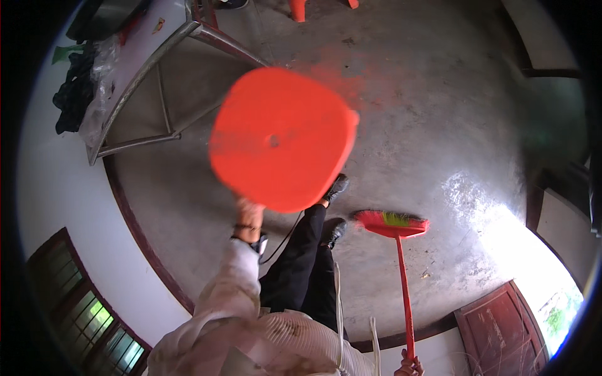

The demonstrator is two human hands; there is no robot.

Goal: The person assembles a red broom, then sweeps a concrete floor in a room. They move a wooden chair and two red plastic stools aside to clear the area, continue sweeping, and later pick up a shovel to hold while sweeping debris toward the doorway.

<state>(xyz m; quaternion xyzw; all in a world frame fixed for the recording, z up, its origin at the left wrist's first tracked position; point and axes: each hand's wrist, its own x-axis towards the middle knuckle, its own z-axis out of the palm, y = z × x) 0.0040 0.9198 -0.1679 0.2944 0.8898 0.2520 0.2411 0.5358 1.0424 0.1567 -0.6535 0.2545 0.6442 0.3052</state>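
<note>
Above the grey concrete floor (pixel 439 125), a round, flat orange plastic stool seat (pixel 282 138) is lifted up, its underside or top facing the camera, a small hole at its centre. Left hand (pixel 248 216) grips it at the lower edge; fingers are hidden behind the seat, closed on it as far as can be told. Dark band at that wrist, pale sleeve below. The seat is blurred.

Right hand (pixel 409 365) at the bottom rim of the view, fingers wrapped round the top of a long red broom handle (pixel 404 294). Handle runs upward to a red broom head with green and red bristles (pixel 392 222), resting on the floor just right of the person's black shoes (pixel 335 210). Stool seat and broom head near one another but apart.

Dark trousers between the two arms. Upper left: a metal-framed worktop (pixel 157 56) with a white top, dark cloth and clear plastic (pixel 88 88) bundled at its end. White wall on the left, brown wooden door (pixel 495 326) lower right.
</note>
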